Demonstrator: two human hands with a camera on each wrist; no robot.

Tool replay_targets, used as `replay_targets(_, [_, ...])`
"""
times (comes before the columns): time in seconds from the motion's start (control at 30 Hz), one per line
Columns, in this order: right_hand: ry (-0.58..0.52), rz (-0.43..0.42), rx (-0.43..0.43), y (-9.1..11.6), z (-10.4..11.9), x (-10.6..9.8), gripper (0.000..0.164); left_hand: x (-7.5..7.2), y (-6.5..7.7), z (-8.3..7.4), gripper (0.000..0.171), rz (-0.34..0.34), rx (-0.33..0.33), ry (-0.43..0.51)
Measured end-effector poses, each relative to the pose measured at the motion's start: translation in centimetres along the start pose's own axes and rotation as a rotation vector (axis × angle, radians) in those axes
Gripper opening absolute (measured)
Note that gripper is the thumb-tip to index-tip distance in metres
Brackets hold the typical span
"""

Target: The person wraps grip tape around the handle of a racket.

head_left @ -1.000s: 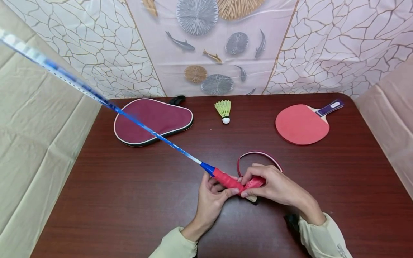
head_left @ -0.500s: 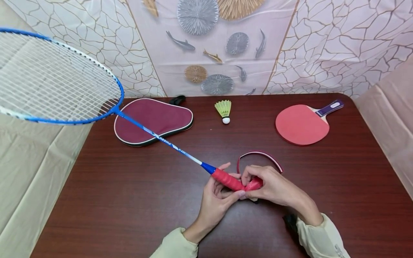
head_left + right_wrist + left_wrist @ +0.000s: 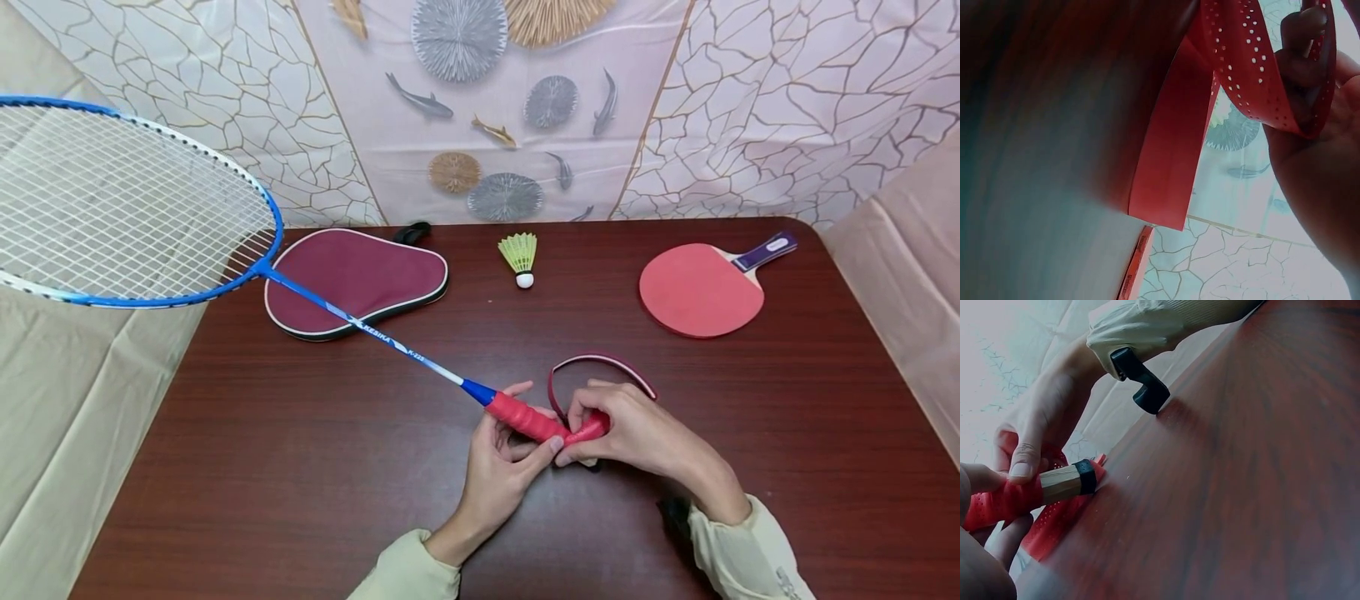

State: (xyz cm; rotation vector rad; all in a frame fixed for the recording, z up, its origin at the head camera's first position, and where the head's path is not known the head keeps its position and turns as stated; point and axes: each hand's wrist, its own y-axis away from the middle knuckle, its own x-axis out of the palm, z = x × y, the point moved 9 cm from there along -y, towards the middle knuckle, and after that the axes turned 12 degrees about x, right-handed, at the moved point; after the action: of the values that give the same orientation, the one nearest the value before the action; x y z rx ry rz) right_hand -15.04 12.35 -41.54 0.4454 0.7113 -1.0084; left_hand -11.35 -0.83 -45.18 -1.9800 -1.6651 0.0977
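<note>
A badminton racket (image 3: 378, 335) slants from the middle front up to the left, its strung face showing. My left hand (image 3: 495, 471) grips its handle, thumb over the red wrapped part (image 3: 525, 417). With thumb and fingers, my right hand (image 3: 645, 429) pinches the perforated red grip tape (image 3: 592, 427) at the handle's end. In the left wrist view, bare wood (image 3: 1060, 484) shows past the wrapping, with a black band (image 3: 1087, 476) round its end. The tape's loose length (image 3: 607, 360) curves across behind the right hand, and its perforated loop (image 3: 1244, 62) hangs large in the right wrist view.
A maroon paddle case (image 3: 356, 279) lies at the back left, partly under the racket shaft in view. A yellow shuttlecock (image 3: 519, 257) is at the back middle. At the back right lies a red table tennis paddle (image 3: 701, 290). All are on the brown table (image 3: 300, 467).
The racket has turned about its shaft, from nearly edge-on to showing its strings, and its head has since dipped slightly. Both hands stay at the handle, the left thumb shifting a little.
</note>
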Motion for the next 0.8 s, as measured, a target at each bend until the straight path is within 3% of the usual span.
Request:
replay_targets(0.17, [0.033, -0.024, 0.003, 0.0, -0.2, -0.3, 0.037, 0.3, -0.3, -1.2, 0.062, -0.019, -0.001, -0.006])
replay_targets(0.3, [0.000, -0.032, -0.045, 0.2, 0.2, -0.7, 0.032, 0.4, -0.5, -2.2, 0.058, -0.033, 0.025, -0.025])
replay_targets(0.5, [-0.049, -0.040, -0.138, 0.5, 1.0, -1.2, 0.023, 0.0, -0.3, -1.6, 0.054, -0.047, 0.042, -0.049])
replay_targets(0.63, [-0.069, -0.007, -0.132, 0.4, 0.8, -0.9, 0.018, 0.1, -0.5, -2.0, 0.048, -0.053, 0.038, -0.057])
replay_targets(0.8, [-0.079, 0.018, -0.121, 0.2, 0.6, -0.5, 0.018, -0.1, -0.1, -0.8, 0.048, -0.039, 0.034, -0.037])
